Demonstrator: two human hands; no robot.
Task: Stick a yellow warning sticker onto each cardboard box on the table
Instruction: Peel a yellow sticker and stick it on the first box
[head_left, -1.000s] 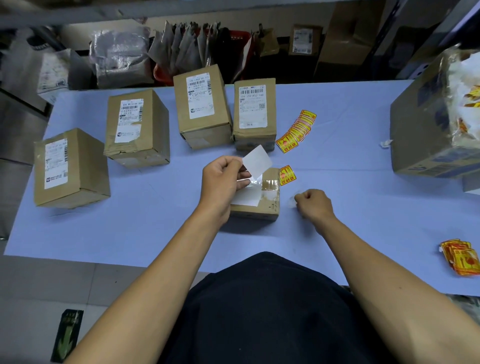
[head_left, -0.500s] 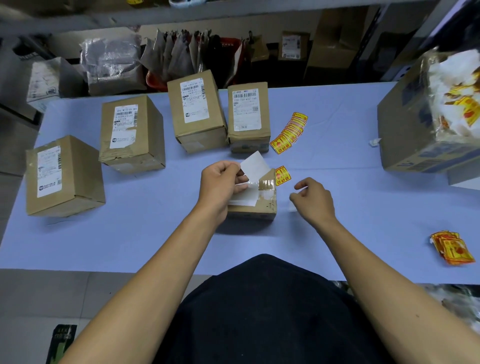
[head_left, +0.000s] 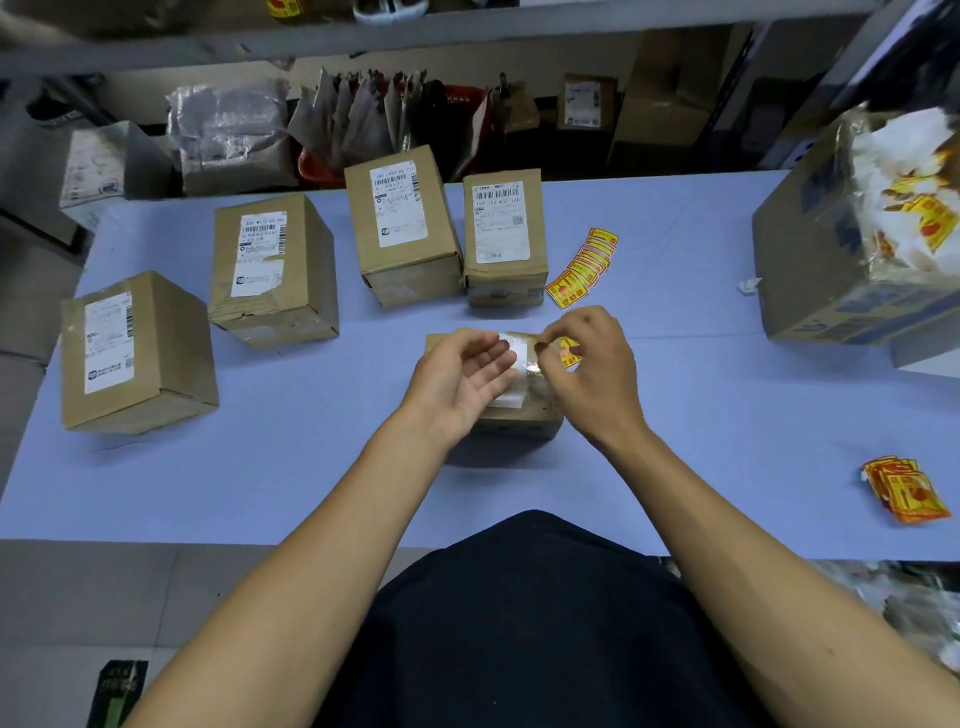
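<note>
The small cardboard box (head_left: 519, 415) I am working on sits near the front middle of the table (head_left: 311, 467), its top mostly covered by my two hands. A white label (head_left: 511, 397) and a patch of shiny clear tape (head_left: 535, 366) show between them, and a yellow warning sticker (head_left: 569, 353) peeks out at the box's far right edge, just under my right fingers. My left hand (head_left: 457, 379) lies palm-up over the left part of the box with the fingers loosely spread and nothing clasped in them. My right hand (head_left: 597, 364) is curled over the right part, thumb and forefinger drawn together at the tape's edge; it looks like a pinch on a small bit of backing or sticker, though I can't make out what sits between the tips.

Just beyond the box, a fanned row of yellow stickers (head_left: 584, 265) lies flat on the cloth. Behind that stand four taller boxes in an arc, each with a white shipping label on top: one at far right of the arc (head_left: 506, 239), one beside it (head_left: 402, 228), one further left (head_left: 272, 270), and one nearest the left edge (head_left: 135, 353). A second heap of stickers (head_left: 904, 493) rests well off to my right near the front edge. A large open carton (head_left: 831, 249) holding white backing scraps stands at the far right.
</note>
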